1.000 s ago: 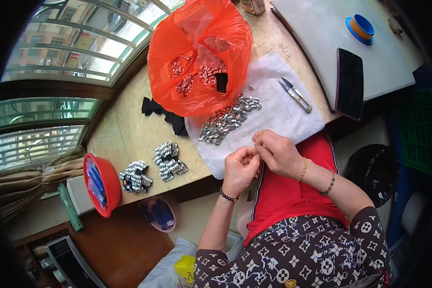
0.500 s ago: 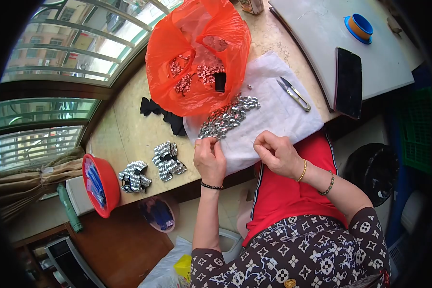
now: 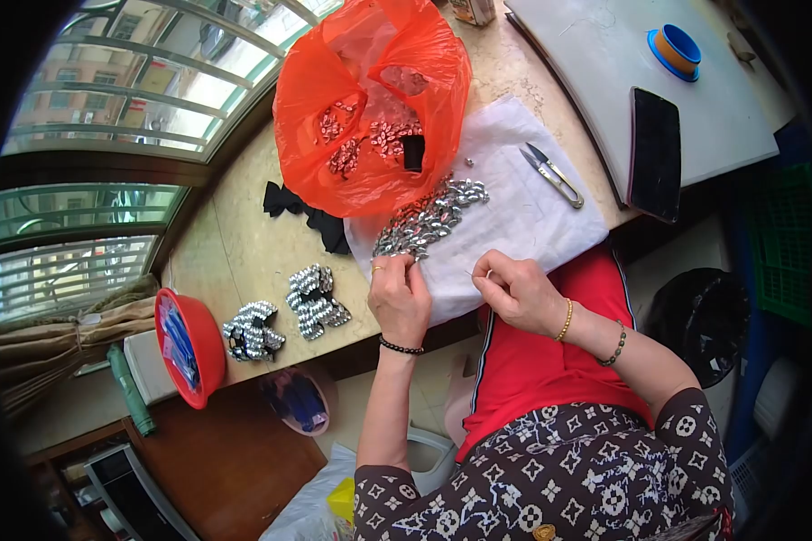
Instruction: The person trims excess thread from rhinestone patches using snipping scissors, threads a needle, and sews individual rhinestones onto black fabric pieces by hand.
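My left hand (image 3: 399,293) is at the lower edge of a pile of silver beads (image 3: 429,219) on a white cloth (image 3: 505,216); its fingers are bent together and hide whatever is between them. My right hand (image 3: 517,290) is pinched over the cloth's near edge, with a thin needle-like tip showing at the fingertips. Thread snips (image 3: 553,176) lie on the cloth to the right. Behind the pile, a red plastic bag (image 3: 370,108) holds more beads and a black spool (image 3: 412,153). Two silver beaded bows (image 3: 315,303) (image 3: 253,332) rest left of my left hand.
Black fabric bows (image 3: 284,200) lie beside the bag. A red basin (image 3: 192,347) with blue packets stands at the table's left edge. On the right are a phone (image 3: 654,155) and a blue-orange ring-shaped object (image 3: 677,51) on a pale board (image 3: 604,54). A window borders the left.
My left hand has moved away from my right hand, left to the bead pile. My right hand has stayed nearly in place.
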`<state>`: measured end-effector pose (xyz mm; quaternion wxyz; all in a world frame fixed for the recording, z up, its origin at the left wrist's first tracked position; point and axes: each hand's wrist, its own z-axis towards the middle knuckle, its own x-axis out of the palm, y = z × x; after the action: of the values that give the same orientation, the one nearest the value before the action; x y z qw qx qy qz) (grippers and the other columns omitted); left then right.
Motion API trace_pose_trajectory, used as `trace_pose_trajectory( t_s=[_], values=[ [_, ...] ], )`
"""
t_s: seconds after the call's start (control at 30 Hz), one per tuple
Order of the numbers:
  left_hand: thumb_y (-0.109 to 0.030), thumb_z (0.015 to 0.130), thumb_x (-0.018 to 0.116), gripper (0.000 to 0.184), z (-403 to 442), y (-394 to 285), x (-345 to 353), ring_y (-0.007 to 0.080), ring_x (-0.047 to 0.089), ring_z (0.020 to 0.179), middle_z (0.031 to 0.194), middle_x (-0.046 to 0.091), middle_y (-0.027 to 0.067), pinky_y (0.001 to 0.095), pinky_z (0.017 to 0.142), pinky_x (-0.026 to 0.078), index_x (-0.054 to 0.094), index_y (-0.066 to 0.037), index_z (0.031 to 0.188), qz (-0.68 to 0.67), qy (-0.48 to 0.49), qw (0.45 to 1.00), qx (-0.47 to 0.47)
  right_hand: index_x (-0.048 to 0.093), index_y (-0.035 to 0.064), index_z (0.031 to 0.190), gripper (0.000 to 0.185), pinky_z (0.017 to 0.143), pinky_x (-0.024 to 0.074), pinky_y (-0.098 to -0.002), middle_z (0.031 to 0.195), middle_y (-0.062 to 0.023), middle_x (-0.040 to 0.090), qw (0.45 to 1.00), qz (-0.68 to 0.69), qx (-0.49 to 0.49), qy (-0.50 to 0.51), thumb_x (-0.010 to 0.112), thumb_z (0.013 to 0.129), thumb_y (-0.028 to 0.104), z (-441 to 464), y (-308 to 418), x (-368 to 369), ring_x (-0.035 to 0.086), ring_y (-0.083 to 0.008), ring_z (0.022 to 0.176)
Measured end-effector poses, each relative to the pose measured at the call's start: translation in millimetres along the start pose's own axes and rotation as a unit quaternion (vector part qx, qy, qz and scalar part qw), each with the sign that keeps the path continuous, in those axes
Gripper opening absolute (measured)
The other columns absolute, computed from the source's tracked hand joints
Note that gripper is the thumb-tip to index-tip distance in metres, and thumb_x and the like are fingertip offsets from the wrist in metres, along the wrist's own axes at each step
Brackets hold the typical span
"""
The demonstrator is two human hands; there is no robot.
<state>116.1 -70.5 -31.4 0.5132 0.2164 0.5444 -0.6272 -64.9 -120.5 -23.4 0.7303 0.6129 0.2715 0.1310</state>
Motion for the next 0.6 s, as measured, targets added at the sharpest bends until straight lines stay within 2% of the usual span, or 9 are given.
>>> trace_pose_trajectory(
  t_s=[0.03, 0.17, 0.2, 0.27, 0.33, 0.37, 0.5, 0.6],
  values=[
    [0.003, 0.071, 0.057, 0.011, -0.1, -0.5, -0.3, 0.0202, 0.048, 0.055, 0.074, 0.053, 0.0090, 0.0312, 0.051, 0.040, 0.056, -0.002, 0.082, -0.001, 0.000, 1.000, 0.001, 0.050, 0.0055, 0.079, 0.006, 0.041, 0.0346, -0.0298, 0.047, -0.0043, 0.049, 1.000, 0.000, 0.000, -0.001, 0.053, 0.076, 0.003, -0.2, -0.2, -0.1, 0.043, -0.0194, 0.037],
    [0.002, 0.076, 0.057, 0.011, -2.3, -1.9, -3.5, 0.0134, 0.049, 0.053, 0.076, 0.056, 0.0083, 0.0256, 0.047, 0.040, 0.055, -0.001, 0.087, -0.195, 0.068, 0.973, -0.105, 0.051, 0.0061, 0.080, 0.006, 0.040, 0.0349, -0.0305, 0.048, -0.0048, 0.050, 1.000, -0.004, 0.006, 0.002, 0.054, 0.076, 0.004, -1.0, -0.7, -1.2, 0.044, -0.0202, 0.037],
    [0.002, 0.076, 0.057, 0.011, -2.1, -4.3, -5.1, 0.0134, 0.049, 0.053, 0.076, 0.056, 0.0083, 0.0256, 0.047, 0.040, 0.055, -0.001, 0.087, -0.196, 0.070, 0.972, -0.104, 0.051, 0.0061, 0.080, 0.006, 0.040, 0.0349, -0.0305, 0.048, -0.0048, 0.050, 1.000, -0.005, 0.008, 0.001, 0.054, 0.076, 0.004, -1.3, -0.7, -1.4, 0.044, -0.0202, 0.037],
    [0.001, 0.079, 0.057, 0.011, 0.2, -13.6, -13.0, 0.0115, 0.049, 0.054, 0.078, 0.058, 0.0093, 0.0225, 0.045, 0.040, 0.055, 0.000, 0.090, -0.415, 0.120, 0.871, -0.233, 0.052, 0.0069, 0.082, 0.007, 0.040, 0.0351, -0.0310, 0.048, -0.0051, 0.050, 1.000, -0.014, -0.002, -0.008, 0.055, 0.076, 0.004, -0.8, -0.2, -1.4, 0.045, -0.0204, 0.038],
    [-0.001, 0.082, 0.057, 0.011, 2.1, -19.6, -18.8, 0.0096, 0.050, 0.054, 0.080, 0.059, 0.0102, 0.0193, 0.044, 0.040, 0.055, 0.000, 0.093, -0.600, 0.159, 0.704, -0.345, 0.054, 0.0077, 0.083, 0.008, 0.040, 0.0352, -0.0315, 0.048, -0.0053, 0.050, 1.000, -0.021, -0.014, -0.017, 0.055, 0.076, 0.005, 0.6, 0.8, -0.7, 0.046, -0.0206, 0.038],
    [-0.001, 0.082, 0.057, 0.011, 1.6, -19.6, -18.4, 0.0096, 0.050, 0.054, 0.080, 0.059, 0.0102, 0.0193, 0.044, 0.040, 0.055, 0.000, 0.093, -0.599, 0.159, 0.705, -0.344, 0.054, 0.0077, 0.083, 0.008, 0.040, 0.0352, -0.0315, 0.048, -0.0053, 0.050, 1.000, -0.021, -0.014, -0.018, 0.055, 0.076, 0.005, 1.1, 1.5, -0.6, 0.046, -0.0206, 0.038],
    [-0.001, 0.085, 0.055, 0.014, -2.1, -21.5, -10.6, 0.0114, 0.052, 0.057, 0.085, 0.060, 0.0139, 0.0182, 0.045, 0.043, 0.054, 0.002, 0.098, -0.707, 0.173, 0.585, -0.359, 0.056, 0.0096, 0.085, 0.010, 0.039, 0.0360, -0.0321, 0.049, -0.0057, 0.051, 0.998, -0.057, -0.027, -0.023, 0.056, 0.076, 0.006, 2.2, 4.1, -2.3, 0.047, -0.0211, 0.038],
    [-0.002, 0.085, 0.054, 0.015, -4.3, -27.8, -7.5, 0.0113, 0.051, 0.057, 0.085, 0.060, 0.0141, 0.0180, 0.045, 0.041, 0.054, 0.002, 0.099, -0.705, 0.172, 0.586, -0.362, 0.059, 0.0080, 0.088, 0.013, 0.039, 0.0352, -0.0289, 0.051, -0.0047, 0.052, 0.998, -0.053, -0.034, -0.024, 0.056, 0.076, 0.004, 2.2, 2.1, -1.7, 0.044, -0.0176, 0.039]
  ],
)
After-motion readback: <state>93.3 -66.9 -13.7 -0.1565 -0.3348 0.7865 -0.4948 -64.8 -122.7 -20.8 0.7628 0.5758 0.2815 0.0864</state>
